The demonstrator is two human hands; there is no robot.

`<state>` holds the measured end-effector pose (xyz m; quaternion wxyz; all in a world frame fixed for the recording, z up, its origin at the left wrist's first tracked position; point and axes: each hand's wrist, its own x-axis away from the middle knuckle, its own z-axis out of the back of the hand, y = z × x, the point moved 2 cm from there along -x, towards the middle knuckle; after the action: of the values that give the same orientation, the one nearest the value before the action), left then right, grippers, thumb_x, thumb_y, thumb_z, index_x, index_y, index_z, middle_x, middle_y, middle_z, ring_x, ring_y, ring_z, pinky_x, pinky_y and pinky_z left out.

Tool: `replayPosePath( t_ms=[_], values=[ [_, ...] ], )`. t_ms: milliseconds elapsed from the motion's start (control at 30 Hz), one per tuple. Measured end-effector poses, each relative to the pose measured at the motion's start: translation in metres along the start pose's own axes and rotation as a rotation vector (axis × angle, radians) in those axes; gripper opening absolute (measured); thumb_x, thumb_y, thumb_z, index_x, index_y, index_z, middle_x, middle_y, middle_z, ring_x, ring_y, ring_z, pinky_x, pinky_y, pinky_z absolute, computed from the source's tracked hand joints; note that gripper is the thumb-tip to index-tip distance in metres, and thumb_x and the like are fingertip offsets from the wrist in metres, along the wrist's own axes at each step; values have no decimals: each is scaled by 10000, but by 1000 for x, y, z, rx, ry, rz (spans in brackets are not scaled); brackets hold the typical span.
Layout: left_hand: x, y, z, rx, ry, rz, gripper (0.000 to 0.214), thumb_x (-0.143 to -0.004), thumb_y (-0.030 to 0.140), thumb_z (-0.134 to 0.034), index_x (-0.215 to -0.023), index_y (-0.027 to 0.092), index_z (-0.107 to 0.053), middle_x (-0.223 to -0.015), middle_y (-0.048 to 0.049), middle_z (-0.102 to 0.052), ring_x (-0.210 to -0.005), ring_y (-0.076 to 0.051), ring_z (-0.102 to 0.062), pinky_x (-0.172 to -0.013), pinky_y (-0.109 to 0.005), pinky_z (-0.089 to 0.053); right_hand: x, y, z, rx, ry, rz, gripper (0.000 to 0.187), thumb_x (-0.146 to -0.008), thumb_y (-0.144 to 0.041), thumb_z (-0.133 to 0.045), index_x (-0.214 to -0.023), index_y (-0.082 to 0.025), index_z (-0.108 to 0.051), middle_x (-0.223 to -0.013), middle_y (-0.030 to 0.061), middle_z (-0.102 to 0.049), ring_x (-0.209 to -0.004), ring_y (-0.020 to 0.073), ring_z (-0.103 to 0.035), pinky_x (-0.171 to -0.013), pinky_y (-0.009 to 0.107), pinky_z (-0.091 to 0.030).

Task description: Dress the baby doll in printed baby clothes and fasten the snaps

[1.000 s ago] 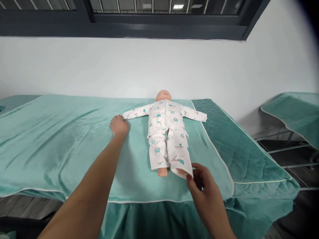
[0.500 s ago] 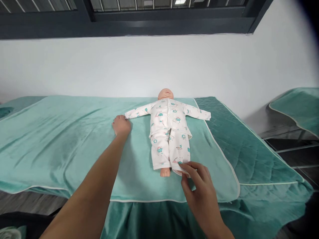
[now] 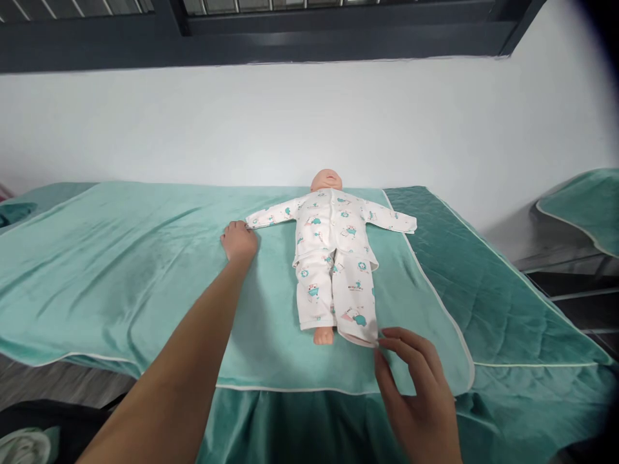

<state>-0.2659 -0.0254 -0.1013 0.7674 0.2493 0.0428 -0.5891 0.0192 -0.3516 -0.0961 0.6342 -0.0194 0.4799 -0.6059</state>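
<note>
A baby doll (image 3: 327, 180) lies on its back on a light green blanket (image 3: 271, 361), head toward the wall. It wears a white printed pajama top (image 3: 333, 222) and matching pajama pants (image 3: 314, 296). One bare foot (image 3: 324, 335) shows below the pant leg on the left; the other foot is hidden inside its pant leg. My left hand (image 3: 239, 241) rests on the blanket with curled fingers at the cuff of the left-hand sleeve; its fingertips are partly hidden. At the outer hem corner of the right-hand pant leg, my right hand (image 3: 420, 380) pinches the cloth between thumb and finger.
Under the blanket lies a darker quilted green cover (image 3: 449, 277), hanging over the bed's front edge. A white wall (image 3: 203, 129) and a dark window frame (image 3: 338, 38) stand behind. Another green-covered surface (image 3: 585, 206) and metal rails (image 3: 585, 293) are at the right.
My right hand has shifted right, from over the pant leg's hem to its outer corner, and the hem is drawn out over the foot. My left hand stays by the sleeve.
</note>
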Motion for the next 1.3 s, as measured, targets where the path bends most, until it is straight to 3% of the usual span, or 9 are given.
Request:
replayPosePath(
  t_ms=[67, 233, 400, 533, 700, 800, 1033, 1167, 1300],
  values=[
    [1, 0, 1, 10, 0, -1, 300, -892, 199, -414, -1098, 175, -631, -1219, -164, -610, -1174, -332, -519, -957, -473, -400, -5, -10, -5, 8, -17, 34, 260, -900, -186, -570, -1152, -250, -563, -1261, 111, -544, -1200, 280, -514, -939, 471, -488],
    [2, 2, 5, 49, 18, 14, 284, -879, 185, -430, -1104, 164, -603, -1219, -167, -597, -1161, -333, -531, -961, -473, -407, -23, -33, -29, 181, -225, 105, 263, -901, -168, -513, -1144, -246, -575, -1522, 100, -352, -1426, 356, -262, -1030, 578, -414],
    [18, 12, 30, 111, 99, -16, 338, -846, 151, -447, -1174, 155, -528, -1260, -153, -550, -1177, -296, -520, -955, -408, -429, -35, -34, -43, 329, -252, 126, 197, -885, -104, -478, -1008, -202, -596, -1530, 130, -362, -1440, 368, -253, -1096, 668, -286],
    [86, 18, 58, 374, 110, -280, 273, -882, 153, -383, -1082, 209, -560, -1122, -90, -602, -1095, -221, -566, -934, -339, -450, -38, -30, -43, 376, -269, 146, 141, -895, -124, -488, -922, -197, -605, -1505, 126, -412, -1430, 366, -283, -1100, 674, -268],
    [207, 11, 78, 506, -250, -574, 183, -875, 215, -468, -957, 295, -611, -1016, -50, -667, -987, -238, -595, -836, -378, -441, -40, -31, -44, 380, -268, 166, 158, -915, -143, -491, -910, -207, -636, -1479, 104, -460, -1415, 346, -324, -1117, 660, -248],
    [241, 12, 86, 440, -265, -598, 244, -820, 191, -551, -1033, 295, -612, -1079, -59, -670, -1032, -273, -569, -859, -426, -394, -41, -32, -46, 378, -254, 173, 165, -913, -141, -494, -921, -204, -647, -1481, 101, -460, -1412, 342, -330, -1120, 655, -245],
    [243, 27, 90, 525, -272, -507, 63, -883, 248, -516, -904, 274, -569, -914, -51, -666, -918, -255, -582, -803, -431, -410, -43, -33, -43, 350, -256, 184, 176, -904, -137, -487, -874, -208, -645, -1456, 72, -493, -1409, 327, -335, -1133, 643, -220],
    [251, 24, 98, 711, -230, -380, 67, -867, 237, -513, -896, 294, -533, -908, -55, -629, -884, -238, -595, -777, -408, -465, -40, -37, -27, 288, -194, 221, 164, -892, -143, -494, -915, -217, -638, -1423, 67, -519, -1397, 311, -349, -1138, 630, -220],
    [264, 16, 94, 721, -231, -350, 108, -856, 217, -511, -905, 312, -521, -923, -56, -621, -890, -244, -607, -791, -426, -487, -31, -38, -21, 253, -196, 258, 173, -896, -142, -500, -957, -229, -637, -1412, 54, -527, -1395, 297, -353, -1145, 616, -215]
  ],
)
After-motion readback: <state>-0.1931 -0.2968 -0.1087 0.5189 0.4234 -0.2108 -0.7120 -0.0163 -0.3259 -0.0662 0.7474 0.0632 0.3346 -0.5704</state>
